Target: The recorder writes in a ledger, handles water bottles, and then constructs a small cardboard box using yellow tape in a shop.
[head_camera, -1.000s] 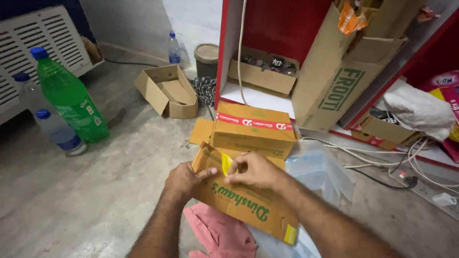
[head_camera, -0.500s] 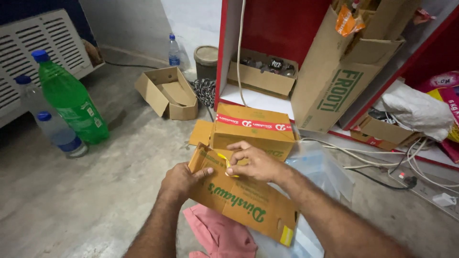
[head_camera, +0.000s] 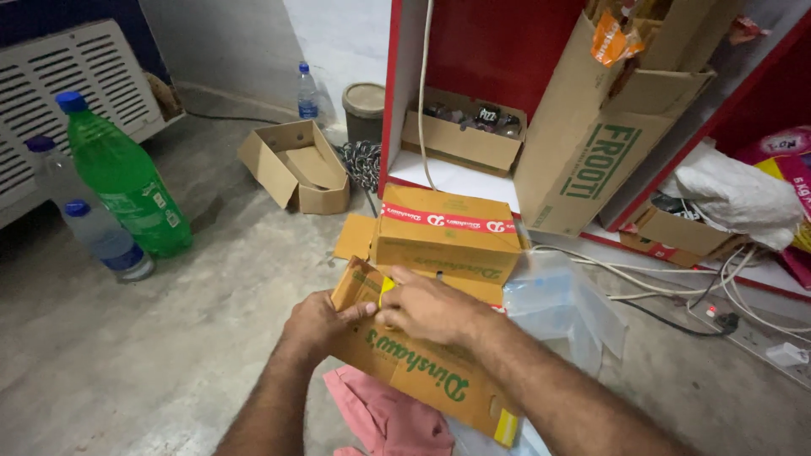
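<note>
Both the left hand (head_camera: 317, 325) and the right hand (head_camera: 432, 308) are clamped together on the flattened cardboard box (head_camera: 418, 371), on the concrete floor (head_camera: 169, 355) beside a taped carton (head_camera: 446, 232).

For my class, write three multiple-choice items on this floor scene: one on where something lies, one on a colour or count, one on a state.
1. Where does the pink cloth lie?
A. Under the near end of the cardboard box in the hands
B. On the red shelf
C. Beside the green bottle

2. How many blue-capped bottles stand at the left by the white grille?
A. One
B. Three
C. Five

3. How is the small carton on the floor near the wall?
A. Taped shut
B. Open at the top
C. Crushed flat

Answers:
1 A, the cloth shows from beneath the box that the left hand and right hand grip.
2 B, a large green bottle and two clear bottles.
3 B, its flaps stand apart and the inside shows.
</note>
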